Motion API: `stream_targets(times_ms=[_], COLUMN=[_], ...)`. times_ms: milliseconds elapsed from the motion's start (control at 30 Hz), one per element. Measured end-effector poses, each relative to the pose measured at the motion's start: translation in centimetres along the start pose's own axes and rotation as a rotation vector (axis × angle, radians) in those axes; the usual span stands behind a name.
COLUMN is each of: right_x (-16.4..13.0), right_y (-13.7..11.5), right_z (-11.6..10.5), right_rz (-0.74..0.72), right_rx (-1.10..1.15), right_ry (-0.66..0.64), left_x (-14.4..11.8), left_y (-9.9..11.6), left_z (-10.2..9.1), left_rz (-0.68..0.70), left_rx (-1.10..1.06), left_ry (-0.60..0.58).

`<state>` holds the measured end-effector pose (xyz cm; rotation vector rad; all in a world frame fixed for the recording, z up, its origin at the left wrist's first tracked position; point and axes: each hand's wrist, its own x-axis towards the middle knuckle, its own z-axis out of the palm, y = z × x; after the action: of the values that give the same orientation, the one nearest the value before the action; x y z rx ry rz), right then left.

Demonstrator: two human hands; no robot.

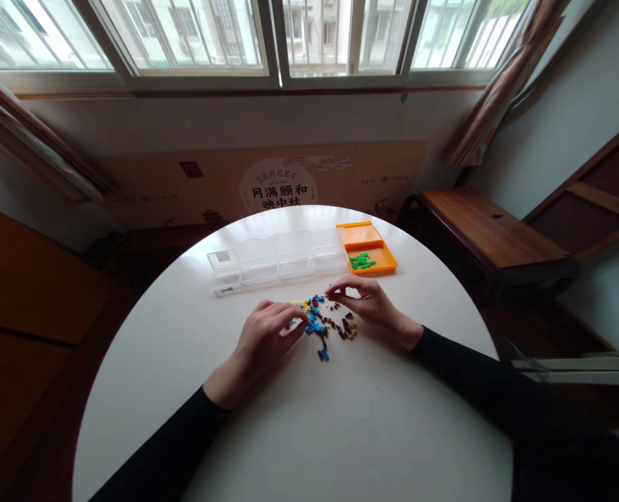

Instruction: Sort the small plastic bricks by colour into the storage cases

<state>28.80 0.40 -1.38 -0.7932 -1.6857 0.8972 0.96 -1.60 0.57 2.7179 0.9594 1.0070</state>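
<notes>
A loose pile of small toy building bricks lies on the white round table (309, 432). It holds blue bricks (316, 325), yellow bricks (306, 305), dark brown bricks (333, 323) and tan bricks (351, 328). My left hand (270, 331) rests at the pile's left side, thumb and index finger pinched together over the blue bricks; whatever they hold is hidden. Above the pile's far right edge, my right hand (367, 303) pinches with thumb and fingertips. A speck of blue shows by these fingertips, too small to name.
Behind the pile lies a clear plastic compartment box (278, 261) with its lids. An orange tray (387, 265) adjoins its right end, holding green bricks (362, 261). A wooden bench (498, 226) stands beyond the table on the right. Windows and a printed cardboard panel (210, 174) are ahead.
</notes>
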Motion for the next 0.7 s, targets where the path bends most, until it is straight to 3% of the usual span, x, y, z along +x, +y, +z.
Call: stream_targets(times_ms=[333,533,700], right_x=[-0.1,-0.1,-0.2], right_y=[-0.2,-1.0,-1.3], right_z=[0.1,0.2,0.0], right_rz=[0.040,0.019,-0.021], right_rx=[0.007,0.032,-0.083], right_ry=[-0.020,-0.054,-0.076], left_x=[0.1,0.0,-0.2], left_y=[0.3,0.1,-0.2], left_z=[-0.1,0.1,0.4], left_rz=[-0.017,-0.028,-0.067], left_rx=[0.014,0.005,-0.019], left_ry=[-0.043,-0.018,0.025])
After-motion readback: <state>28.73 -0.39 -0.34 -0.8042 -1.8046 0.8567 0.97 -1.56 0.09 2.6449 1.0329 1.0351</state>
